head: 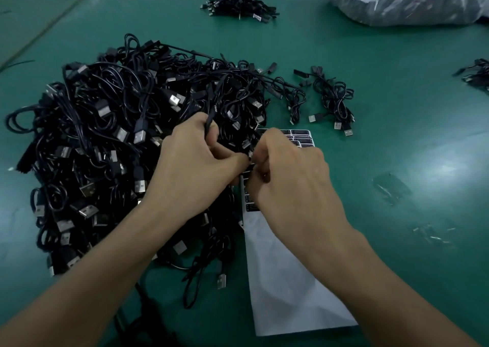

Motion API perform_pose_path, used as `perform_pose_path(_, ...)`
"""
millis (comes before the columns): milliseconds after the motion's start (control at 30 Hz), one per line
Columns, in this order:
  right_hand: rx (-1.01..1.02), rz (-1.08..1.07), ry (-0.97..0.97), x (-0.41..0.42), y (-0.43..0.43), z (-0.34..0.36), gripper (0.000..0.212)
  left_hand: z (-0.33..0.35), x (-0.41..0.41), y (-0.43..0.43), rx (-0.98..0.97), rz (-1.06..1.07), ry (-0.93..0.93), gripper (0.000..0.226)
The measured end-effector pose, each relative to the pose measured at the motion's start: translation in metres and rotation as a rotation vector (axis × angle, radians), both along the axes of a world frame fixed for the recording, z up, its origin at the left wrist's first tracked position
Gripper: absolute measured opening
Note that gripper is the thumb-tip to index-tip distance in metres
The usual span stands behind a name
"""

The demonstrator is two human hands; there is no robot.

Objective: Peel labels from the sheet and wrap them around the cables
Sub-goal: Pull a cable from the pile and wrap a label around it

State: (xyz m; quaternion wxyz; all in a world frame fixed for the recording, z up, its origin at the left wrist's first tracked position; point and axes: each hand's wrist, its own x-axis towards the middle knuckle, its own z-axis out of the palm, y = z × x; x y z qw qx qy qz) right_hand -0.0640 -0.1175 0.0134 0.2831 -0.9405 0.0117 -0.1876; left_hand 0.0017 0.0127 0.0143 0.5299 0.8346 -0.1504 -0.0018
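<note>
Head view: left hand point(195, 159) clamped on one black cable point(211, 108). Right hand point(288, 177) pinches it where the hands meet, above the label sheet point(285, 280), just right of the cable pile point(105, 135). Label hidden by fingers. Risks: label sticks to itself or wraps skewed; trailing cable snags pile.

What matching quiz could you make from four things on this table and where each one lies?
Things:
1. big cable pile
2. label sheet
3. plastic bag
4. small cable heap

Places:
A. far right corner
B. beneath the right hand
C. far edge, middle
D. beneath and left of the left hand

Pairs: 1-D, 2-B, 3-A, 4-C
</note>
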Motion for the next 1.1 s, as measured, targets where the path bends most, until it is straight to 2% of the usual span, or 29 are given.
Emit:
perform_pose_path(67,-0.015,-0.031,0.012,0.003,-0.008,-0.002,0.019,0.001,-0.002,0.0,-0.008,-0.001,0.048,0.042)
perform_pose_path(133,0.104,-0.063,0.015,0.008,-0.02,0.0,0.024,0.001,-0.003,-0.001,-0.047,-0.011,0.142,0.034)
perform_pose_path(200,0.357,-0.091,-0.033,0.011,-0.032,0.003,0.03,0.0,-0.002,-0.003,-0.125,-0.015,0.247,0.024)
perform_pose_path(300,0.928,-0.06,-0.087,0.01,-0.039,0.003,0.031,0.0,0.0,-0.006,-0.192,-0.015,0.296,0.02)
perform_pose_path(400,1.357,0.004,-0.015,0.009,-0.04,-0.001,0.031,-0.003,-0.004,-0.004,-0.136,-0.116,0.153,0.03)
perform_pose_path(467,1.479,0.05,0.055,0.008,-0.041,-0.001,0.03,-0.006,-0.005,-0.004,-0.07,-0.145,0.024,0.034)
perform_pose_path(567,1.48,0.058,0.158,0.005,-0.042,0.001,0.021,-0.008,-0.004,-0.005,0.044,-0.104,-0.082,0.035)
perform_pose_path(667,1.456,0.057,0.185,0.004,-0.042,0.001,0.013,-0.009,-0.006,-0.004,0.028,-0.102,-0.103,0.028)
perform_pose_path(867,1.391,0.096,0.118,0.004,-0.041,-0.001,0.012,-0.009,-0.006,-0.003,-0.029,-0.067,-0.1,0.007)
perform_pose_path(1100,1.28,0.13,0.053,0.004,-0.034,-0.006,0.012,-0.007,-0.007,-0.003,-0.09,-0.041,-0.043,0.003)
